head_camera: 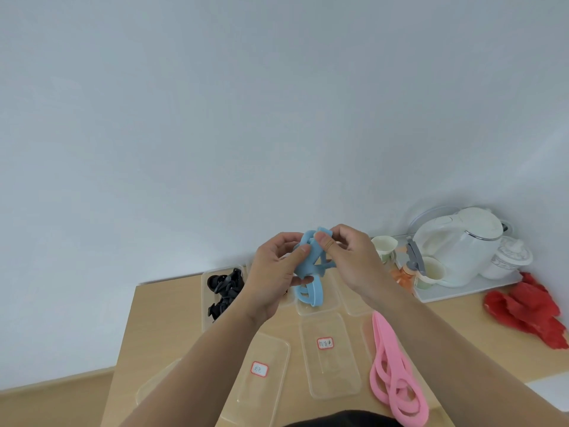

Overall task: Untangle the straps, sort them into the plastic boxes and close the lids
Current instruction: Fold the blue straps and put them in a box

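A light blue strap hangs bunched between both hands above the table. My left hand pinches its left side with thumb and fingers. My right hand grips its upper part, thumb on top. Its lower loops dangle over a clear plastic box. Black straps lie in a clear box at the back left. A pink strap lies flat on the table at the right. Two clear lids with labels, one and the other, lie nearer to me.
A white kettle, paper cups and a lidded mug stand on a tray at the back right. Beside them lies a red cloth. The wooden table ends at the left; a wall rises behind.
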`<state>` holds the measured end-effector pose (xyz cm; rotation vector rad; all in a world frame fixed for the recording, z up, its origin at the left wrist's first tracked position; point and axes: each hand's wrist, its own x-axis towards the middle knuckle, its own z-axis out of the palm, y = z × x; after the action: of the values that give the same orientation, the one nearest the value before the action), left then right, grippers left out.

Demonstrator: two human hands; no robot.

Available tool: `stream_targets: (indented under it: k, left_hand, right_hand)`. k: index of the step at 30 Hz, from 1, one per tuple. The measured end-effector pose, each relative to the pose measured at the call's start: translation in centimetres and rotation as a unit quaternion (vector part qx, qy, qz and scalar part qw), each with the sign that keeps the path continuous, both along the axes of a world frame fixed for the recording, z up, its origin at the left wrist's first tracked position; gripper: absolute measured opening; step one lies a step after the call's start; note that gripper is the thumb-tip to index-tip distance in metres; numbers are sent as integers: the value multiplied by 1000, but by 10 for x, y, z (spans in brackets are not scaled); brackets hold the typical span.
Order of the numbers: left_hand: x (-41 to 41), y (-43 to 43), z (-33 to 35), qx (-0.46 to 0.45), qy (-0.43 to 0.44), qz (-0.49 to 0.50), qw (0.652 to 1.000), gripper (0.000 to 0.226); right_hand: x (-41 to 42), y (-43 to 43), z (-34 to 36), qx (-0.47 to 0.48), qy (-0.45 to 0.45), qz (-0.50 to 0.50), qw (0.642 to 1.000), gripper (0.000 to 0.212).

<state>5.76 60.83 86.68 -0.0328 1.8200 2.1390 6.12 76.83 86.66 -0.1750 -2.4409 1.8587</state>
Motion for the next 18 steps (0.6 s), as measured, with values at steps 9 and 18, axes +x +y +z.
stream_targets:
  k: [9, 18]
  left_hand:
    - [-3, 11, -7, -41, -13, 30, 999, 21]
    - [-31, 6, -32, 13, -111, -4, 994, 31]
  right_hand:
    - [0, 3, -13, -12, -41, -20, 999, 28]
    - [-12, 14, -49, -254, -153, -94, 950, 44]
